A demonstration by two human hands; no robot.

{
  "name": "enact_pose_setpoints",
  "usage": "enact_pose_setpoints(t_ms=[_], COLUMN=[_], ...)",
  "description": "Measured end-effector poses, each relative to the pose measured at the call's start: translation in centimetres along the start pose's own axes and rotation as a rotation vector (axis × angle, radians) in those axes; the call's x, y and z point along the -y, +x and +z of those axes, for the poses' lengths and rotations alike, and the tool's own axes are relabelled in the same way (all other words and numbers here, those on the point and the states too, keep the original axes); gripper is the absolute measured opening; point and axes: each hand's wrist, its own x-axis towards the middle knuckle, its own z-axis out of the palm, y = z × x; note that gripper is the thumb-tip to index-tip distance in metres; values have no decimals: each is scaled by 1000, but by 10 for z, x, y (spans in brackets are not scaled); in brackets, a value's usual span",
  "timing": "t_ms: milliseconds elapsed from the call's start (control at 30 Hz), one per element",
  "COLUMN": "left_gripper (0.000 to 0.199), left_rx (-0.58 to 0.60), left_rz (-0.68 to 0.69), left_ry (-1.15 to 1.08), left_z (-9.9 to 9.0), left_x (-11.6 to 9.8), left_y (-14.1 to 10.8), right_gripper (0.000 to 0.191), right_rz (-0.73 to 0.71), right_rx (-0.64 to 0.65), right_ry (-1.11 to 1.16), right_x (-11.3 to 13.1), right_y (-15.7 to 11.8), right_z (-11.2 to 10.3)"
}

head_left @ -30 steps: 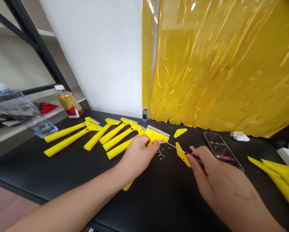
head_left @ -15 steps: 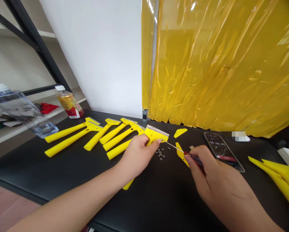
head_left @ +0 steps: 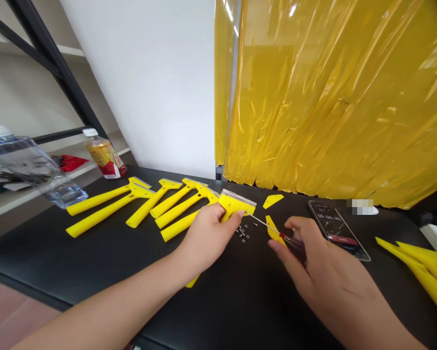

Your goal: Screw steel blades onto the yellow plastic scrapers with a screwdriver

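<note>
1. Two hands work over the black surface [head_left: 236, 304]: your left hand [head_left: 207, 238] and your right hand [head_left: 324, 277].
2. Your left fingers [head_left: 227, 215] wrap the head of a yellow plastic scraper [head_left: 233, 205] and press it against your palm. Its steel blade [head_left: 238, 197] faces away from you, and the scraper's handle passes under your hand, its end showing below on the surface.
3. Your right fingers [head_left: 295, 223] are slightly spread, with thumb and forefinger pinching the red-and-black handle of a screwdriver [head_left: 289, 239]. The handle is partly hidden by your hand.
4. The screwdriver's thin steel shaft [head_left: 264, 224] runs left, and its tip meets the scraper head just beside your left fingertips. Whether it sits in a screw is too small to tell.
5. Small screws and nuts [head_left: 242, 233] lie loose between your hands. A yellow plastic piece [head_left: 273, 200] lies beyond them, and another [head_left: 272, 229] lies touching your right hand.
6. Yellow scraper handles [head_left: 98, 198] lie in a row left of your left hand, with more [head_left: 423, 265] at the right edge.
7. A smartphone [head_left: 337, 231] showing a timer lies just beyond your right hand, before a yellow plastic strip curtain [head_left: 331, 97].
</note>
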Motion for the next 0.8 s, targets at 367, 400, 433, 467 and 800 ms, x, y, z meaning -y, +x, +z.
enact_pose_setpoints(t_ms=[367,400,433,467,800], left_gripper=[43,42,42,42,40], left_rx=[-33,-37,-44,-50,-83], left_rz=[80,101,121,136,183], left_ry=[16,17,19,20,17], left_z=[-2,-3,-3,-4,-2], left_x=[-8,-8,-9,-9,-12], left_y=[-5,-6,-7,-7,-10], right_gripper=[33,35,37,39,43], right_rz=[-78,-58,-13,52,445], right_rx=[-65,-35,9,65,364], right_ry=[-50,9,99,205,724], right_x=[2,3,3,4,1], right_y=[1,1,1,0,5], right_z=[-1,-1,0,1,12])
